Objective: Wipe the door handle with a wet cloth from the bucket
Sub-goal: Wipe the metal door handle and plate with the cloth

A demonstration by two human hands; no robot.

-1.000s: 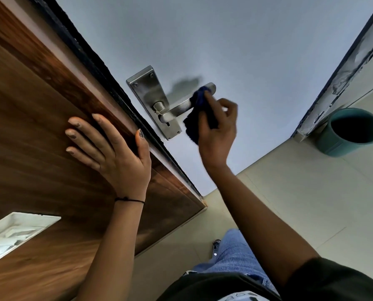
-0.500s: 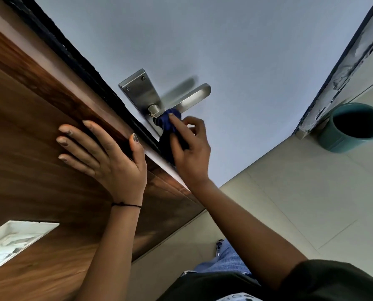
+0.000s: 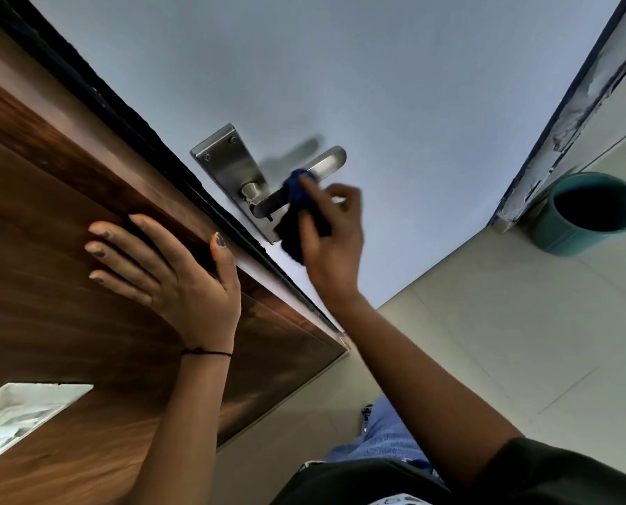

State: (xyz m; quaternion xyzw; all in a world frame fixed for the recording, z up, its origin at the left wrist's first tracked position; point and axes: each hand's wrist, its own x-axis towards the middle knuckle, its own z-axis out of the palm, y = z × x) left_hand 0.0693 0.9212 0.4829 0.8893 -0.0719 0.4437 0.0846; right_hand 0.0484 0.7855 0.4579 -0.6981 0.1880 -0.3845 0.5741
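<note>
A steel lever door handle point(image 3: 328, 160) on a long steel backplate point(image 3: 227, 160) is fixed to the pale grey door face. My right hand point(image 3: 331, 242) grips a dark blue cloth point(image 3: 295, 216) and presses it around the middle of the lever; the cloth's lower part hangs over the plate's bottom end. My left hand point(image 3: 166, 264) lies flat, fingers spread, on the brown wooden side of the door, with the thumb near its black edge. A teal bucket point(image 3: 562, 235) stands on the floor at the right, by the door frame.
The door's black edge point(image 3: 151, 140) runs diagonally between the wood and grey faces. A weathered door frame point(image 3: 573, 103) rises at the right. Beige floor tiles point(image 3: 486, 340) spread below. A white wall plate point(image 3: 24, 413) sits at lower left. My jeans show at the bottom.
My right hand has slid the cloth along the lever: from its tip to the spindle, and now back out to the lever's middle. My left hand has stayed on the wood.
</note>
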